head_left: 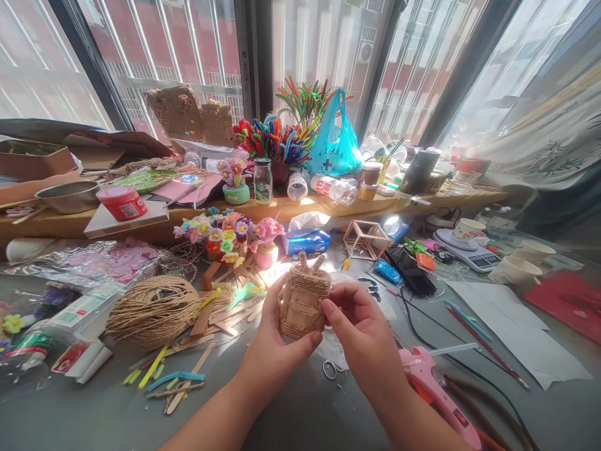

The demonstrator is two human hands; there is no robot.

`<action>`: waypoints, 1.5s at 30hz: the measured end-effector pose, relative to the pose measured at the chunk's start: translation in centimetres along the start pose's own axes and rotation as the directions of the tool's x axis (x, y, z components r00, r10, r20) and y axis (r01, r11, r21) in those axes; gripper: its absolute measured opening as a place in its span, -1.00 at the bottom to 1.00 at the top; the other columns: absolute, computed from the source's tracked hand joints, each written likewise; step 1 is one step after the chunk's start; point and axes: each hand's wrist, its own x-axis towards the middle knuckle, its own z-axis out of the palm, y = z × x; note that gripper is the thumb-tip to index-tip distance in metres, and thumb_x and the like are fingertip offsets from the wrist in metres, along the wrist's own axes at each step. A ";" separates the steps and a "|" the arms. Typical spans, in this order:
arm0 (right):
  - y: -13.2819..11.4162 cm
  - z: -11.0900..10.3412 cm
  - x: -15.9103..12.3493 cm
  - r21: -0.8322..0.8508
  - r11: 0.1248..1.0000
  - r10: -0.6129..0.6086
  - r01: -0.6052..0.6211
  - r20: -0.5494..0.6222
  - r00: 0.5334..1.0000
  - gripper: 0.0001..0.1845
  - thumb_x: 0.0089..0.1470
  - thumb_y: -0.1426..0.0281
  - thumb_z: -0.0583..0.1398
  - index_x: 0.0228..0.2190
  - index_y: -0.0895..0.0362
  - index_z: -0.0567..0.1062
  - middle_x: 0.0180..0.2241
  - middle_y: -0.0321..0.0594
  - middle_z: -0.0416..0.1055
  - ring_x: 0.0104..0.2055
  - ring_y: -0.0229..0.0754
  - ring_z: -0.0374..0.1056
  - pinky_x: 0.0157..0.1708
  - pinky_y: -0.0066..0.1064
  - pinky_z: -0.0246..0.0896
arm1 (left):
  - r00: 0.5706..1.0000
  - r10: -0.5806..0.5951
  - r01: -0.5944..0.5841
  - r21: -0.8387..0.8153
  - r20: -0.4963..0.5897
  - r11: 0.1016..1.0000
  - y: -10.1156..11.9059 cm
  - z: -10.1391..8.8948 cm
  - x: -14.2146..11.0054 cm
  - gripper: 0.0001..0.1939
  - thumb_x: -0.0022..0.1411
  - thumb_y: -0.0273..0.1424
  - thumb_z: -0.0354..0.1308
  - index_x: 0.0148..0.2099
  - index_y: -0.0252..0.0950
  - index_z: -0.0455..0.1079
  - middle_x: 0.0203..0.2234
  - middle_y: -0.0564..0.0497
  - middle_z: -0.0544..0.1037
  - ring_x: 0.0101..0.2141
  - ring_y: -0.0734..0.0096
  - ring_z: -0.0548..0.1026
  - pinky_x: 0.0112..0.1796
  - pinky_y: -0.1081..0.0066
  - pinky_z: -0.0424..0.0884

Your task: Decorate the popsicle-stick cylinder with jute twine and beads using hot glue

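Observation:
Both of my hands hold up a small basket-like model (303, 297) made of wooden sticks and wound with jute twine, above the grey table (300, 407). My left hand (275, 341) cups it from the left and below, thumb under its base. My right hand (359, 322) grips its right side, fingers curled. Two stick ends poke out of its top.
A ball of jute twine (153, 310) and loose wooden sticks (220, 313) lie left. A pink glue gun (434, 385) and scissors (331, 369) lie right below my hands. Paper flower pots (225, 235), a tissue pack (307, 241), a stick cube (366, 239), a scale with cup (464, 241) stand behind.

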 end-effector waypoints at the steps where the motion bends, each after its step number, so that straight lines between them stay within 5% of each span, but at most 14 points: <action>1: -0.1 -0.1 0.0 -0.005 1.000 -0.015 0.015 -0.003 1.000 -0.70 0.12 0.13 0.45 -0.28 0.03 0.56 -0.33 -0.29 0.53 -0.32 -0.19 0.45 -0.32 -0.38 0.46 | 1.000 -0.012 0.012 -0.013 -0.018 1.000 0.0 0.0 0.1 0.03 0.08 -0.31 0.56 0.49 0.04 0.13 0.32 -0.13 0.47 0.22 -0.07 0.52 0.16 0.12 0.48; 6: -0.1 -0.7 -0.1 -0.082 0.993 -0.086 0.082 -0.045 0.995 -0.75 0.23 0.10 0.37 -0.28 0.03 0.62 -0.41 -0.30 0.49 -0.40 -0.22 0.37 -0.41 -0.43 0.37 | 0.993 -0.094 0.073 -0.253 -0.071 0.965 0.4 -0.1 0.5 -0.04 0.06 -0.29 0.54 0.45 -0.05 0.22 0.19 -0.14 0.60 0.21 -0.07 0.53 0.21 0.06 0.41; 10: 0.8 -1.4 -0.5 -0.245 0.946 -0.213 0.213 0.025 0.977 -0.79 0.42 0.27 0.17 -0.09 -0.05 0.62 -0.24 -0.23 0.59 -0.36 -0.19 0.47 -0.29 -0.31 0.48 | 0.993 -0.109 0.092 -0.329 -0.035 0.940 0.7 -0.1 0.5 -0.10 0.12 -0.28 0.49 0.44 -0.07 0.23 0.21 -0.16 0.60 0.22 -0.07 0.52 0.25 0.01 0.37; 13: 0.9 -2.1 -0.9 -0.450 0.737 -0.448 0.504 0.233 0.863 -0.55 0.38 0.51 0.10 0.16 -0.11 0.51 0.06 -0.14 0.56 0.00 -0.05 0.53 0.01 -0.12 0.48 | 0.994 -0.100 0.081 -0.311 -0.045 0.947 0.7 0.0 0.5 -0.11 0.12 -0.29 0.49 0.44 -0.08 0.23 0.20 -0.17 0.60 0.24 -0.08 0.51 0.27 -0.02 0.34; 17: -0.1 -2.5 -1.2 -0.548 0.395 -0.531 0.737 0.519 0.670 -0.33 0.23 0.65 0.15 0.28 -0.05 0.36 0.36 -0.11 0.38 0.43 0.08 0.19 0.35 0.07 0.17 | 0.993 -0.084 0.057 -0.280 -0.087 0.958 0.8 0.3 0.5 -0.06 0.09 -0.32 0.51 0.45 -0.04 0.22 0.22 -0.14 0.59 0.26 -0.07 0.50 0.29 -0.01 0.32; 22: -0.8 -2.1 -1.4 -0.552 0.266 -0.493 0.790 0.627 0.603 -0.50 0.20 0.54 0.23 0.15 0.02 0.37 0.34 -0.08 0.44 0.46 0.11 0.18 0.36 0.07 0.06 | 0.989 -0.109 0.085 -0.217 -0.101 0.972 0.9 0.5 0.3 -0.03 0.08 -0.32 0.54 0.46 -0.03 0.19 0.27 -0.15 0.56 0.28 -0.08 0.48 0.32 -0.04 0.28; 31: -0.6 -1.8 -1.1 -0.545 0.291 -0.480 0.786 0.628 0.613 -0.56 0.25 0.45 0.25 0.13 0.03 0.36 0.31 -0.02 0.46 0.43 0.12 0.24 0.38 0.05 0.00 | 0.989 -0.113 0.094 -0.189 -0.093 0.977 1.3 0.7 0.2 0.00 0.04 -0.29 0.57 0.45 -0.06 0.20 0.23 -0.18 0.59 0.27 -0.13 0.49 0.26 -0.01 0.36; 35: -0.8 -2.0 -1.2 -0.511 0.372 -0.531 0.775 0.568 0.629 -0.50 0.24 0.51 0.24 0.16 -0.01 0.33 0.31 -0.02 0.44 0.40 0.12 0.25 0.35 0.13 0.11 | 0.992 -0.100 0.080 -0.230 -0.076 0.970 1.0 0.4 0.3 -0.01 0.05 -0.31 0.56 0.45 -0.07 0.20 0.22 -0.17 0.60 0.25 -0.11 0.51 0.28 -0.02 0.33; 38: -0.6 -2.5 -1.3 -0.483 0.489 -0.583 0.727 0.439 0.684 -0.51 0.24 0.57 0.22 0.13 -0.07 0.37 0.20 -0.07 0.50 0.29 0.10 0.35 0.27 0.13 0.25 | 0.993 -0.101 0.078 -0.282 -0.068 0.956 0.8 0.2 0.4 -0.06 0.08 -0.31 0.52 0.44 -0.06 0.22 0.17 -0.13 0.62 0.23 -0.07 0.52 0.28 0.00 0.34; 42: 0.3 -3.6 -1.1 -0.495 0.645 -0.530 0.582 0.260 0.808 -0.62 0.36 0.55 0.17 0.07 -0.13 0.48 -0.20 -0.28 0.59 -0.17 -0.12 0.54 -0.11 -0.22 0.48 | 0.992 -0.112 0.086 -0.352 -0.053 0.932 0.9 0.2 0.5 -0.13 0.11 -0.29 0.47 0.42 -0.07 0.25 0.20 -0.13 0.60 0.23 -0.07 0.51 0.26 0.01 0.37; 45: 0.7 -4.5 -0.2 -0.554 0.705 -0.422 0.443 0.176 0.890 -0.65 0.44 0.44 0.09 0.13 -0.11 0.50 -0.17 -0.26 0.61 -0.31 -0.17 0.52 -0.26 -0.30 0.49 | 0.991 -0.118 0.088 -0.369 -0.060 0.925 1.0 0.2 0.5 -0.15 0.10 -0.28 0.48 0.40 -0.08 0.27 0.21 -0.13 0.60 0.24 -0.07 0.50 0.26 0.00 0.36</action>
